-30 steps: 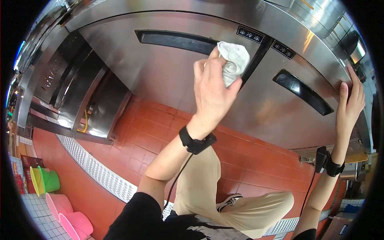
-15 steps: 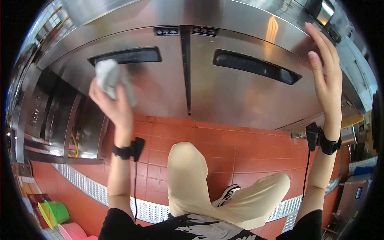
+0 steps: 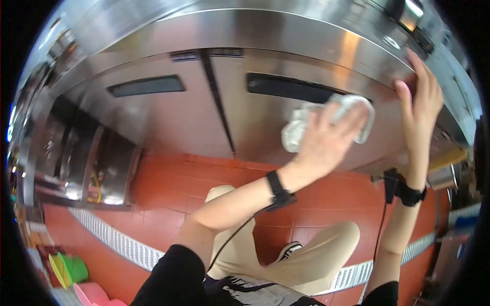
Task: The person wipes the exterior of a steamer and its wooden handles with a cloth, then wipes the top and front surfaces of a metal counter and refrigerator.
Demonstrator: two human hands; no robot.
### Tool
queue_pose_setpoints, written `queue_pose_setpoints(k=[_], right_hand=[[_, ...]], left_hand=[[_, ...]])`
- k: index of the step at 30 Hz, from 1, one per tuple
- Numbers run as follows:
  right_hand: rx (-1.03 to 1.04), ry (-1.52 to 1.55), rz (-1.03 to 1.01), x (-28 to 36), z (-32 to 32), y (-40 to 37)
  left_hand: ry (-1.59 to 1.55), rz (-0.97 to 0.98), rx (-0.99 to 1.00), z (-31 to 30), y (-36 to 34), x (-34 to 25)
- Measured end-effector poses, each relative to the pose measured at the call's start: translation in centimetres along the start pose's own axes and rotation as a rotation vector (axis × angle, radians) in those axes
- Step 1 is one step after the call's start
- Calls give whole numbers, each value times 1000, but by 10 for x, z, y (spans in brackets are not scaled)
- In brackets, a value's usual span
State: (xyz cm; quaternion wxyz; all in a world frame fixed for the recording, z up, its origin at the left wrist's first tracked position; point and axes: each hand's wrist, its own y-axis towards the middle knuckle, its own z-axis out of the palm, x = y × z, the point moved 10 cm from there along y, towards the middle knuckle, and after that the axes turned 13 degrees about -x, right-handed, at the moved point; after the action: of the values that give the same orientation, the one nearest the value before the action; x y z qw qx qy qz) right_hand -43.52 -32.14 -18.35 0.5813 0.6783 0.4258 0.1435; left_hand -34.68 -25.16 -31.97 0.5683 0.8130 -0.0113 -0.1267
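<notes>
My left hand (image 3: 329,135) presses a white cloth (image 3: 295,133) against the right steel door (image 3: 265,122), just below its dark recessed handle (image 3: 291,87). The cloth shows on both sides of the fingers. My right hand (image 3: 422,97) rests at the right end of the steel counter's front edge (image 3: 377,74), fingers apart and holding nothing. The left door (image 3: 178,117), with its own dark handle (image 3: 147,85), stands shut beside a narrow dark gap.
Open steel shelving (image 3: 76,153) stands at the left. Below are the red tiled floor (image 3: 163,178) and a metal drain strip (image 3: 117,237). Green (image 3: 76,268) and pink (image 3: 92,295) containers sit at the lower left. My knees are bent below the doors.
My left hand has moved with the cloth from the left door's handle across to the right door. My right hand has stayed near the counter edge. The view has shifted slightly.
</notes>
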Motion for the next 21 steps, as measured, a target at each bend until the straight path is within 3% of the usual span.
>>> queue_pose_setpoints(k=[4,6,9,10,11,13,21], right_hand=[[49,-60,-33,-2,3,-3],[43,-56,-66,-5,2,-6],[45,-20,-65,-7,7,-4],[0,9,-40,-6,3,-5],[177,118,271,-32,22,-23],[-18,73,-14,-2,5,-5],[18,13,-77,-19,7,-17]], left_hand=[[29,186,-104,-31,-8,25],[104,171,-253,-84,-6,60],[397,347,-464,-160,9,97],[447,419,-410,-169,14,108],[497,491,-353,-176,17,119],[552,541,-318,-197,13,144],[742,62,-408,-351,4,315]])
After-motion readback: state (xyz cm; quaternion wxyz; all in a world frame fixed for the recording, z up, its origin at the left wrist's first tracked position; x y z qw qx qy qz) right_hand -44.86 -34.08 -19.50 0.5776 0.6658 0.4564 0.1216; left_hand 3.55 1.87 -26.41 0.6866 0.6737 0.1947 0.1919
